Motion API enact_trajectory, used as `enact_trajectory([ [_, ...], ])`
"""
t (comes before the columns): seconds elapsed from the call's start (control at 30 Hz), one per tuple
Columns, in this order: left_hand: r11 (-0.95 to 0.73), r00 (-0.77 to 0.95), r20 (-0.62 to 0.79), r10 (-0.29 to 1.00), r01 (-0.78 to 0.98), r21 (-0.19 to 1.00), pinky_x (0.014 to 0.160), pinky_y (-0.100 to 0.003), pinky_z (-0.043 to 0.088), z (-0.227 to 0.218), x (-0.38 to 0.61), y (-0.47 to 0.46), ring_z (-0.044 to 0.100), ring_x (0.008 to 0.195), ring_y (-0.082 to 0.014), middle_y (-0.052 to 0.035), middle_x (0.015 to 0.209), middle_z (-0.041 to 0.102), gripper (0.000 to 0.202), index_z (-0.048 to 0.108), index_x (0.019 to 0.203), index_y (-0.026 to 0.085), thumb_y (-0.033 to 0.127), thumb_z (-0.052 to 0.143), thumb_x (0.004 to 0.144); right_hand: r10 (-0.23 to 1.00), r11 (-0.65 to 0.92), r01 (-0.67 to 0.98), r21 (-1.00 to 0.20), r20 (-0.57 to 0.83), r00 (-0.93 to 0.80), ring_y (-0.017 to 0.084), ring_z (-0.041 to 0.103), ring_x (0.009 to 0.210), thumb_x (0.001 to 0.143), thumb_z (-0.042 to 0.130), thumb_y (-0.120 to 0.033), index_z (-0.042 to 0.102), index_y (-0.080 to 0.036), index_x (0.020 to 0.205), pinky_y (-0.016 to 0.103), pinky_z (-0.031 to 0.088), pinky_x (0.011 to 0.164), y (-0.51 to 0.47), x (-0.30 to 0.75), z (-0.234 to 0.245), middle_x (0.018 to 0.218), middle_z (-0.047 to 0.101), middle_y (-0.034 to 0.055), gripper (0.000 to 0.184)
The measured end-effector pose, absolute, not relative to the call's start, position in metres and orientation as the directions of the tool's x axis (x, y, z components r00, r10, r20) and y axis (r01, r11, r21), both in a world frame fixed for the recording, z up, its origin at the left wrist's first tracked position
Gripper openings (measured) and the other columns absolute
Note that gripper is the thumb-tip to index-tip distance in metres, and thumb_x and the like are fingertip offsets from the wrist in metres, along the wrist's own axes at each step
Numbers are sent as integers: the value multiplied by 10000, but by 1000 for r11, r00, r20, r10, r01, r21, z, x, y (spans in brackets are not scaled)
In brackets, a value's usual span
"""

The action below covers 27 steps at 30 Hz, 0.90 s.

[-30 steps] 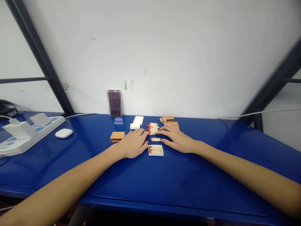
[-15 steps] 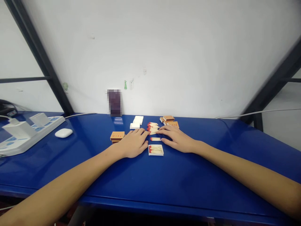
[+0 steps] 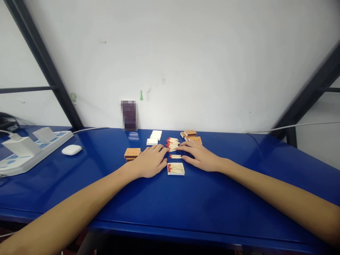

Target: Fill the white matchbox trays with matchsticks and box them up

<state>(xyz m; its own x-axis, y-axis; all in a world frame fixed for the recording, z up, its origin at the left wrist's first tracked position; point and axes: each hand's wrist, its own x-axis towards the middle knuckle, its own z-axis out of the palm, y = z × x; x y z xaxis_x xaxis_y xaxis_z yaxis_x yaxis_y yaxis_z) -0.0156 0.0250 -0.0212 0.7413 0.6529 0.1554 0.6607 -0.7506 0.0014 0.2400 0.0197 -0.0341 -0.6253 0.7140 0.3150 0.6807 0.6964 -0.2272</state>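
Observation:
My left hand (image 3: 150, 162) lies flat on the blue table (image 3: 186, 202), fingers stretched toward a pile of red-tipped matches (image 3: 172, 143). My right hand (image 3: 201, 157) also rests flat, its fingertips touching that pile from the right. Between the hands sits a white matchbox tray (image 3: 176, 169) with matches in it, and a few loose matches (image 3: 175, 156) lie just beyond it. Orange matchboxes (image 3: 132, 153) stand beside my left hand; more orange matchboxes (image 3: 191, 136) lie behind my right hand. Empty white trays (image 3: 154, 137) sit behind the left fingers.
At the far left lies a white power strip (image 3: 29, 150) with adapters plugged in, and a white earbud case (image 3: 71, 149) near it. A dark blurred object (image 3: 129, 115) leans on the white wall. Black frame bars rise at both sides. The table's front edge is close.

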Motion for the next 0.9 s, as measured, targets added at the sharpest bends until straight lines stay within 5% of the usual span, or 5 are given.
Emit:
enact_trajectory([
  [0.9,-762,752,164,638,648,-4,926,-447,453,-22,-16,25,521,1132,-272,-111,1259,509,410,415,1384,242,341,305,1001,680,722,651,-234,409,-608,262,581,1071,941,479,-270,670,-229,1120,481,481,939,20,239,-37,1129,643,96,265],
])
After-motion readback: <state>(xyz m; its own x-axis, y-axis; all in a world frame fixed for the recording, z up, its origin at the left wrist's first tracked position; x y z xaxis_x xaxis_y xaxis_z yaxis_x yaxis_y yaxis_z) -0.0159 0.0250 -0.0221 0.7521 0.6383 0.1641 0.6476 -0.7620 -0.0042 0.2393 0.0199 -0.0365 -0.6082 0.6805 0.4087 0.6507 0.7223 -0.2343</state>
